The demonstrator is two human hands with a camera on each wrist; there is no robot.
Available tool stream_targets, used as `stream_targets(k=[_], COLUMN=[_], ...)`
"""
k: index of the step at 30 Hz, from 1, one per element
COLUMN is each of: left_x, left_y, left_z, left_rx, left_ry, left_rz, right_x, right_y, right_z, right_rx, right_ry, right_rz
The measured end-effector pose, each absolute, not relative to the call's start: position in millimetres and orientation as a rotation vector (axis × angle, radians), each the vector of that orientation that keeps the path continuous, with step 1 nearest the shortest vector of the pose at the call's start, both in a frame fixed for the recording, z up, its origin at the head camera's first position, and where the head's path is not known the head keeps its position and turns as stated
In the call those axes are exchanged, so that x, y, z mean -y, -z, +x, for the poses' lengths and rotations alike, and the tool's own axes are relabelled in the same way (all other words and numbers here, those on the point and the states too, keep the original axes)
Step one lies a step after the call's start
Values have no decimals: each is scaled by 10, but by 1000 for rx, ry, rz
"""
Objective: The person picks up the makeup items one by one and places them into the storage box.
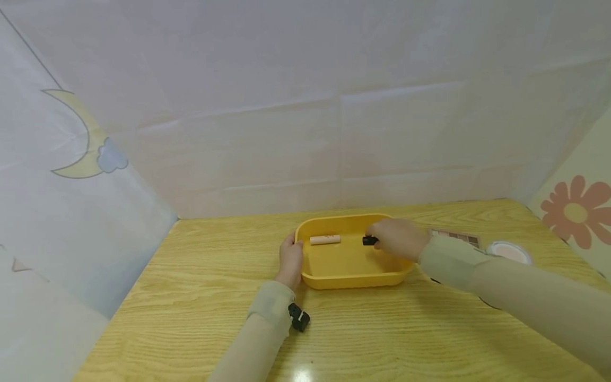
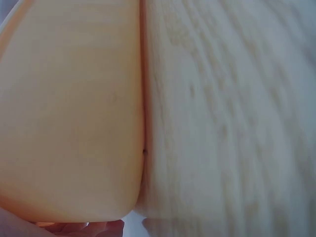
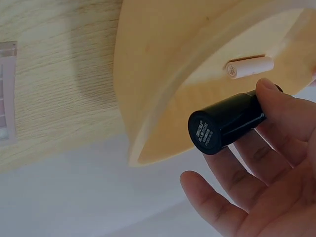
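A yellow tray (image 1: 353, 281) with raised walls stands on the wooden table. My left hand (image 1: 290, 260) grips its left end, thumb by the rim and fingers round the outer wall; in the left wrist view those fingers (image 2: 106, 228) show at the tray's edge. Over the tray's right half, my right hand (image 1: 398, 239) holds a black cosmetic tube (image 3: 227, 123) between thumb and fingers. The tube lies tilted, its printed round base facing the right wrist camera. Inside the tray, a pale pink tube (image 1: 325, 240) lies near the back left.
Right of the tray lie a makeup palette (image 1: 470, 239) and a round, white-rimmed compact (image 1: 509, 252), both partly behind my right forearm. Dark curved edges of another thing peek out under that sleeve. A pale cloth wall (image 1: 305, 159) rises behind the table (image 1: 215, 270).
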State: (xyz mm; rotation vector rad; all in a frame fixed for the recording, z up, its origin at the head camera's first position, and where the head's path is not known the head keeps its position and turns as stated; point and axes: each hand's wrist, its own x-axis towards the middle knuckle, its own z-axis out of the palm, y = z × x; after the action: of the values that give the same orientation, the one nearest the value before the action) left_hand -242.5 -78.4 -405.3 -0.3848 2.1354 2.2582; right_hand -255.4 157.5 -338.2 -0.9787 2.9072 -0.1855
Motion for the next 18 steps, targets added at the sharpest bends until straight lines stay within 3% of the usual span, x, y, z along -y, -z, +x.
stream_targets(k=[18], left_x=[769], left_y=[4051], left_z=[-2417], left_rx=[-2137], left_ry=[-2243], left_rz=[-388], right_x=[-1432], right_y=[3402], right_z=[-2628], right_rx=[-2879], right_ry=[197], right_rz=[-999])
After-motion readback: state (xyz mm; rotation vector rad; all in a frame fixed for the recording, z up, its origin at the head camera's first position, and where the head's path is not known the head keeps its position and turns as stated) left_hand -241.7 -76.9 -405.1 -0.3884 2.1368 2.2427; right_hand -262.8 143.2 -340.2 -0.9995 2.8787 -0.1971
